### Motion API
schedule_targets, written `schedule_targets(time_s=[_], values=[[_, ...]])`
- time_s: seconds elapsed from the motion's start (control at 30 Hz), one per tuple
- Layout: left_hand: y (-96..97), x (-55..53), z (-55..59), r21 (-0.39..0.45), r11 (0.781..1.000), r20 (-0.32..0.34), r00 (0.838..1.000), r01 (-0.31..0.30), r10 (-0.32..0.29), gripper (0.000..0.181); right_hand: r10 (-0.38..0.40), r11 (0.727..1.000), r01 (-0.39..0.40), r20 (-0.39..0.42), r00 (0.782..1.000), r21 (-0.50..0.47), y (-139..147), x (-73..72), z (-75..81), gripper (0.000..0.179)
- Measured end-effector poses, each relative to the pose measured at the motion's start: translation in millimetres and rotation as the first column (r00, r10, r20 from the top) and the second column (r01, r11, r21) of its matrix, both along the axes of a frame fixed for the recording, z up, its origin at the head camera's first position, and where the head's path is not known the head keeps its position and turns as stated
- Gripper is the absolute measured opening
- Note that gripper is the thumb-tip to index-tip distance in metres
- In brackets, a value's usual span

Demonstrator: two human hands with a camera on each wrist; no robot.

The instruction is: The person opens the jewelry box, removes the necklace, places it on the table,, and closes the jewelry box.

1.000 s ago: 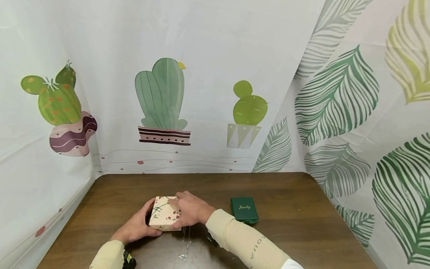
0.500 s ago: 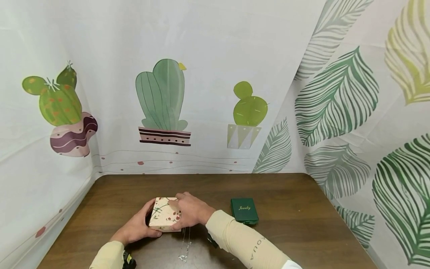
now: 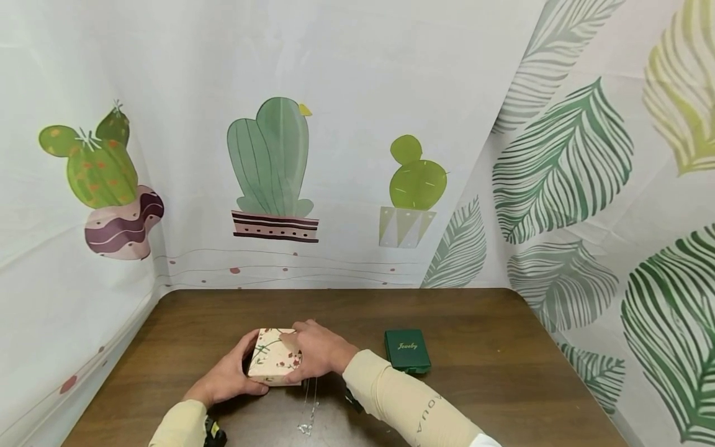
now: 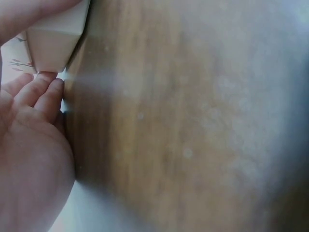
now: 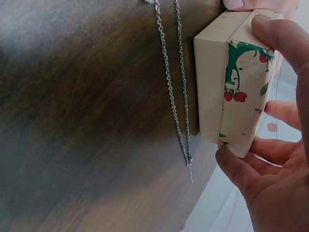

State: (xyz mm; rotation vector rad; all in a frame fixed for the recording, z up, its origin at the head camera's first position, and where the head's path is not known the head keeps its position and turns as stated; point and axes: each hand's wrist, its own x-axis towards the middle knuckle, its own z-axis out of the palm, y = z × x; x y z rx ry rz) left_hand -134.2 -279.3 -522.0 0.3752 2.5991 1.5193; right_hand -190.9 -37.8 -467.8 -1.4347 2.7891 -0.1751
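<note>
A small cream cardboard gift box [image 3: 272, 359] with a flower-printed lid sits on the brown table. My left hand [image 3: 230, 374] grips its left side, with the thumb at the near edge and the fingers around the far side. From the right, my right hand [image 3: 319, 352] holds the lid, thumb and fingers on opposite edges. In the right wrist view the lid [image 5: 247, 72] covers the upper part of the box, above a plain cream base [image 5: 210, 89]. A silver chain necklace [image 5: 169, 84] lies on the table just beside the box, touching neither hand.
A dark green jewelry box [image 3: 408, 351] with gold lettering stands to the right of my right hand. The wooden table [image 3: 480, 329] backs onto a white curtain [image 3: 346, 74] printed with cacti and leaves.
</note>
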Motion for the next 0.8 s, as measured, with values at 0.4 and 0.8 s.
schedule_targets(time_s=[0.4,0.8], values=[[0.0,-0.1,0.0,0.006,1.0,0.034,0.999,0.0,0.0,0.127,-0.002,1.0,0.002,-0.006,1.0,0.008,0.5,1.4,-0.5,0.075],[-1.4,-2.2,-0.6,-0.013,1.0,0.041,0.999,0.007,-0.007,0.128,0.004,1.0,-0.004,-0.018,1.0,0.008,0.1,0.2,-2.4,0.076]])
